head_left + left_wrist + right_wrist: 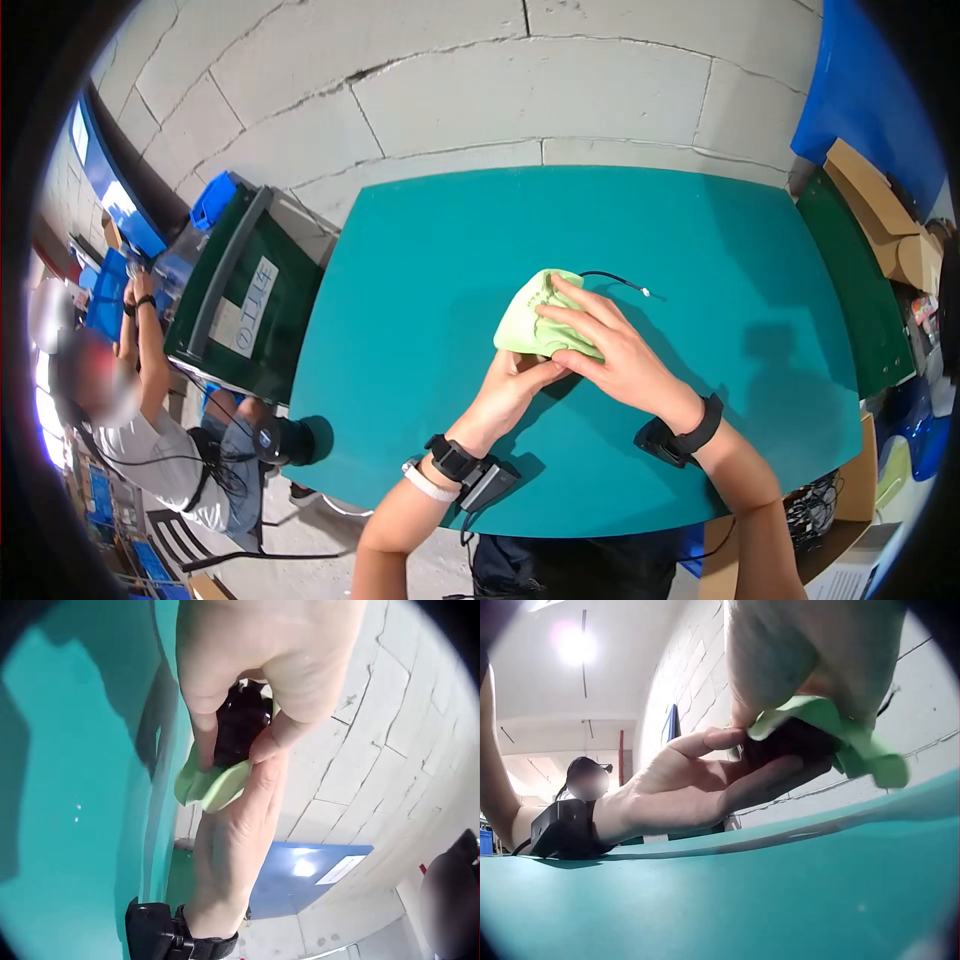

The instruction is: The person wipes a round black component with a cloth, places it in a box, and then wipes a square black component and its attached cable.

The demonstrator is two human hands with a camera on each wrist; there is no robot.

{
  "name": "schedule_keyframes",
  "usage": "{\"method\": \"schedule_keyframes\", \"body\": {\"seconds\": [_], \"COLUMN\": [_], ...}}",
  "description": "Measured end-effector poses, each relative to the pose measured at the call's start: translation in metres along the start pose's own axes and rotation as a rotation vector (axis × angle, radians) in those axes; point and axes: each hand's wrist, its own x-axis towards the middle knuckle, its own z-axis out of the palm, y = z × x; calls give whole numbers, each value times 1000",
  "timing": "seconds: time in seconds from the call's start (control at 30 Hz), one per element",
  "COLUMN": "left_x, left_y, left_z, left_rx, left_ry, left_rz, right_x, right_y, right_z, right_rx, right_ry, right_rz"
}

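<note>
A light green cloth (530,318) drapes over a dark, glossy object (241,726) held above the table. Beneath the cloth the left hand (508,392) grips the dark object, its fingers curled around it in the right wrist view. The right hand (628,366) lies over the top, its fingers spread on the cloth and its thumb near the left thumb. From behind the cloth a thin black cable (612,277) with a small white end sticks out. Most of the dark object is hidden in the head view.
The green table (420,260) stands against a block wall. At the left are a dark green bin (232,300), a black cylinder (284,441) at the table edge and a seated person (180,450). Cardboard boxes (880,225) and blue items stand at the right.
</note>
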Motion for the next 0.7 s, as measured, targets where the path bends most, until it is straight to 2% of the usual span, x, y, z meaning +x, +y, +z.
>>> {"method": "schedule_keyframes", "body": {"seconds": [0.07,0.23,0.3,0.47,0.6,0.7], "left_x": [0,-3,-3,-4,-7,-9], "left_y": [-3,7,9,2,3,12], "left_z": [0,17,18,11,11,15], "left_rx": [-58,-102,-157,-151,-195,-321], "left_ry": [-6,-121,-98,-93,-128,-97], "left_rz": [4,90,101,63,44,-39], "right_x": [0,1,2,2,2,4], "right_y": [-1,3,3,-6,-11,-12], "right_z": [-1,-11,-14,-14,-26,-32], "right_rx": [70,-25,220,194,101,212], "right_ry": [24,85,121,59,10,-16], "right_rz": [45,75,208,33,6,66]}}
